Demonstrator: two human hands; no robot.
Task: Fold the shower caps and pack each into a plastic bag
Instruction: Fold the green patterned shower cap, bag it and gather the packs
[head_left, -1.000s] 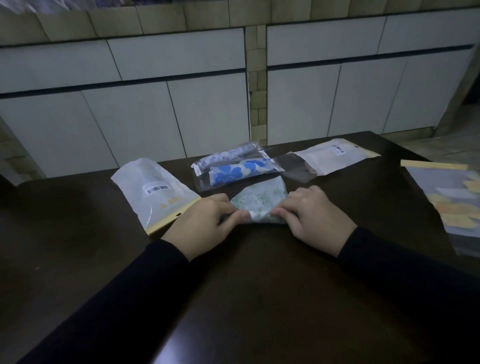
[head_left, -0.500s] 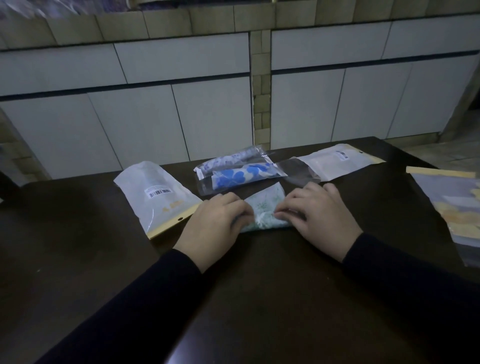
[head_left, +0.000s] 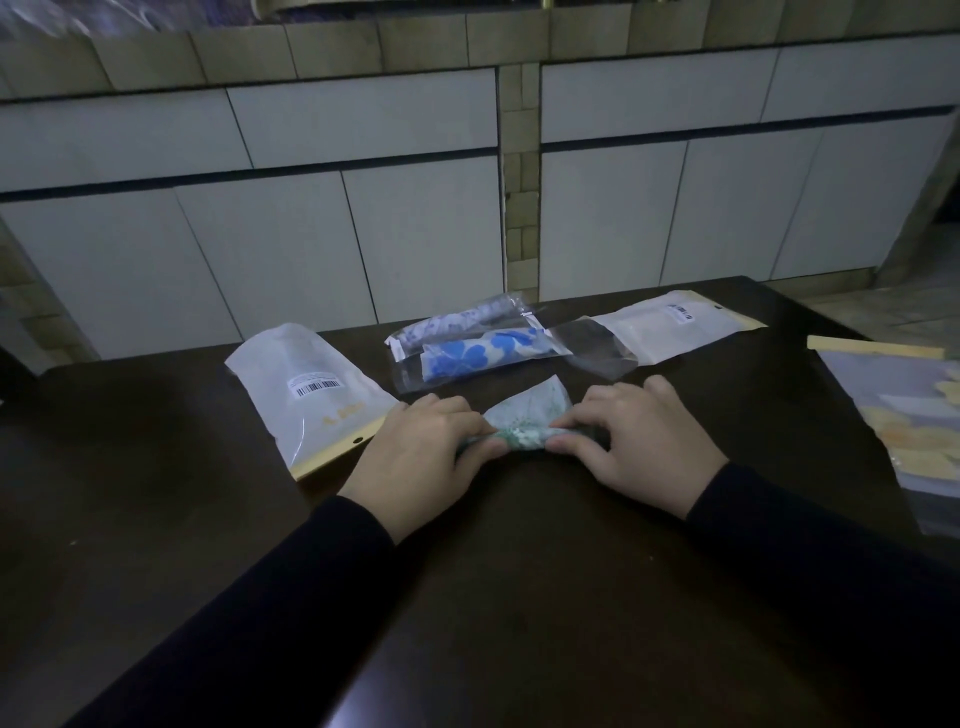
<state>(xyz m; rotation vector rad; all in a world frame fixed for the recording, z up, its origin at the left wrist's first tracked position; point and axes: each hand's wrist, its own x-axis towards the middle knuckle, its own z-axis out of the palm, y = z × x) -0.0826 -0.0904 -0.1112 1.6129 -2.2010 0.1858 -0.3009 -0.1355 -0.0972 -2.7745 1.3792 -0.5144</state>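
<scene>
Since a second ago we have rolled the green-print shower cap tighter, its near edge now bunched. It lies between our hands, long axis running left to right. Our left hand and right hand each pinch an end with curled fingers. Beyond the fingertips waits an empty clear bag, nearer the right hand.

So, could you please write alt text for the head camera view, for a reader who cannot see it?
Both hands, left hand and right hand, pinch a pale green shower cap being folded on a dark table. Beyond it lie a bagged blue-flowered cap and white pouches.
</scene>
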